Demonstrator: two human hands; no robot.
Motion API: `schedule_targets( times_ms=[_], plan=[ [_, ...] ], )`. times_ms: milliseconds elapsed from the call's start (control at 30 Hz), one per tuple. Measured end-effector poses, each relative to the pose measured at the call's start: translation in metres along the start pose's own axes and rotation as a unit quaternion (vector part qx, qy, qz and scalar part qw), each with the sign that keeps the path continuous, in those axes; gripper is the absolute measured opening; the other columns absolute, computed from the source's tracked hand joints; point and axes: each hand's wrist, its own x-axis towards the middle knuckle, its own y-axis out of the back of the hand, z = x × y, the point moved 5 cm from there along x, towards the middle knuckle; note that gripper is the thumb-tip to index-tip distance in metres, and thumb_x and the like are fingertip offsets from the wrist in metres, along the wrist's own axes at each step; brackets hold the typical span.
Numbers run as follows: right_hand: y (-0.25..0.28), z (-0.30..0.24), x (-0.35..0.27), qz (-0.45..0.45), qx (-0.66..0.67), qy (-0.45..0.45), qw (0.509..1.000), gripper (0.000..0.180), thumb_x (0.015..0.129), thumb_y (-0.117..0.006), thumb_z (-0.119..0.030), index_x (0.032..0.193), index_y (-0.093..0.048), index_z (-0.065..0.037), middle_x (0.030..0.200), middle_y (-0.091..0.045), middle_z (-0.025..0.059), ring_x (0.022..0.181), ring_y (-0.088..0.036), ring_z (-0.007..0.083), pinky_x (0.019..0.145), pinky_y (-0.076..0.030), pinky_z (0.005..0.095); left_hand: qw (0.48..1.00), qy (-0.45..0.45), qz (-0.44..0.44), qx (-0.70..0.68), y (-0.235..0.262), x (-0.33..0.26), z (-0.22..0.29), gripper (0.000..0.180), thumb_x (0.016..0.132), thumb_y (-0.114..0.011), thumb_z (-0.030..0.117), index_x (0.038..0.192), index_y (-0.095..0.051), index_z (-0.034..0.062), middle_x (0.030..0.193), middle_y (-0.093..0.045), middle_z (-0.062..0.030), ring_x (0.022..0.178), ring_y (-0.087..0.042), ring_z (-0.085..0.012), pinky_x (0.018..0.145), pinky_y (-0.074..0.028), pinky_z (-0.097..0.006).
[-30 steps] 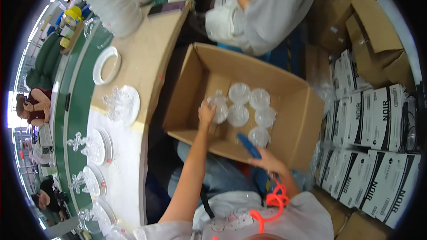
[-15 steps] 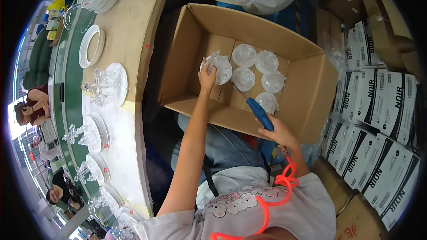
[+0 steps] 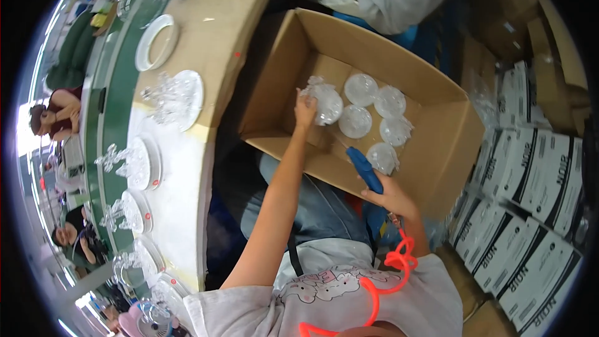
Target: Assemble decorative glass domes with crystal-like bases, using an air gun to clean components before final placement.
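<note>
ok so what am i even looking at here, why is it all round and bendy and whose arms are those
This is one picture from a wide fisheye camera worn on a person's head, looking down at their own hands, so straight edges bend near the rim. The two arms coming up from the bottom are the wearer's. The left hand reaches into an open cardboard box and touches a clear wrapped round piece; five more lie beside it. The right hand holds a blue tool with a coiled orange cord trailing from it. To the left runs a long table carrying white plates with clear glass ornaments. Stacked white cartons stand on the right.
</note>
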Motion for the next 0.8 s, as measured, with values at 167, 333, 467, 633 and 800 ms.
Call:
schedule_targets(
  times_ms=[167,333,467,633,800],
  plan=[
    [0.0,-0.002,-0.003,0.003,0.014,0.016,1.0,0.043,0.078,-0.066,-0.022,0.116,-0.053,-0.006,0.081,-0.058,0.0068,0.073,-0.054,0.0152,0.071,-0.044,0.0296,0.972,0.13,-0.077,-0.179,-0.016,-0.012,0.007,0.037,0.089,-0.05,0.02,0.118,-0.055,-0.0008,0.103,-0.061,-0.0067,0.096,-0.052,-0.0132,0.084,-0.041,-0.026],
    [0.007,-0.008,-0.037,-0.058,0.181,-0.034,0.981,0.048,0.08,-0.064,-0.018,0.122,-0.047,-0.003,0.08,-0.054,0.0028,0.075,-0.052,0.0095,0.07,-0.042,0.0238,0.968,0.104,-0.08,-0.213,0.014,-0.016,0.06,0.036,0.091,-0.047,0.02,0.121,-0.054,0.0006,0.097,-0.06,-0.0021,0.088,-0.051,-0.0093,0.077,-0.04,-0.021],
    [0.018,0.006,-0.073,0.01,0.315,-0.053,0.948,0.049,0.081,-0.062,-0.014,0.124,-0.044,-0.001,0.084,-0.055,0.0049,0.078,-0.055,0.0131,0.075,-0.042,0.0262,0.996,-0.087,-0.01,-0.031,0.073,-0.01,0.153,0.03,0.088,-0.054,0.019,0.104,-0.06,-0.0062,0.085,-0.065,-0.0099,0.08,-0.056,-0.0136,0.072,-0.045,-0.028],
    [0.017,0.029,-0.075,0.098,0.314,-0.069,0.942,0.047,0.081,-0.06,-0.014,0.123,-0.044,0.001,0.083,-0.054,0.0046,0.077,-0.055,0.0132,0.074,-0.041,0.0261,0.985,-0.127,0.116,-0.011,0.184,0.045,0.266,0.034,0.088,-0.054,0.027,0.101,-0.061,-0.0029,0.098,-0.062,-0.0203,0.093,-0.059,-0.0312,0.083,-0.044,-0.036],
    [0.007,0.02,-0.051,0.081,0.318,-0.052,0.943,0.044,0.082,-0.059,-0.012,0.123,-0.045,0.0,0.084,-0.054,0.0041,0.077,-0.055,0.0126,0.074,-0.042,0.0254,0.933,-0.168,0.238,0.209,0.255,0.143,0.229,0.046,0.086,-0.054,0.037,0.113,-0.058,-0.0004,0.111,-0.058,-0.0215,0.106,-0.054,-0.0364,0.092,-0.041,-0.039]
  ],
)
